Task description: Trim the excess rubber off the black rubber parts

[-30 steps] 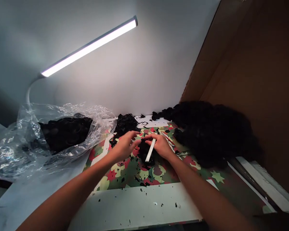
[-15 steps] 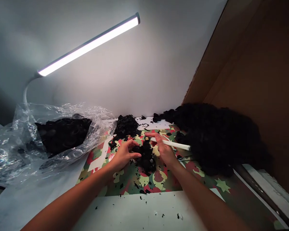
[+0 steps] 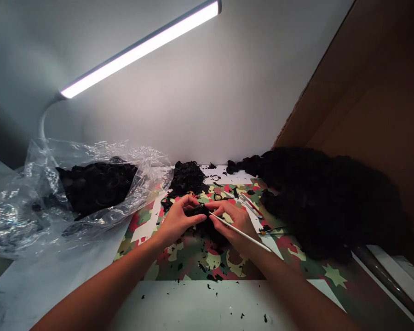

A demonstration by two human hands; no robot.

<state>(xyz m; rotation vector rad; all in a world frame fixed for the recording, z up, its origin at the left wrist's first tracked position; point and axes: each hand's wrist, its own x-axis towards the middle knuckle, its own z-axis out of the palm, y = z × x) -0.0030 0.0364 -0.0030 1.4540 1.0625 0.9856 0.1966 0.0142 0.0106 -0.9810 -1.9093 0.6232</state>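
Note:
My left hand (image 3: 177, 219), at the middle of the patterned sheet (image 3: 163, 271), pinches a black rubber-like part (image 3: 197, 211) between thumb and fingers. Closed around a slim white-handled tool (image 3: 250, 237) is my right hand (image 3: 235, 220). The tool's front end meets the black part near my left fingertips; its tip is too small to make out. Beneath both hands lie more black pieces (image 3: 210, 234), partly hidden by the fingers. Small black scraps are scattered around them.
A clear plastic bag (image 3: 155, 161) with round black parts (image 3: 100, 186) lies left. Black scraps (image 3: 188, 177) are piled behind my hands. A large black heap (image 3: 331, 202) stands right, against cardboard (image 3: 365, 101). A red-and-silver tool (image 3: 251, 205) lies nearby. A lit lamp (image 3: 141, 48) hangs above.
My hands have come together. My left hand now grips a black part, and the white-handled tool has swung so its front end is at that part. The view has shifted slightly.

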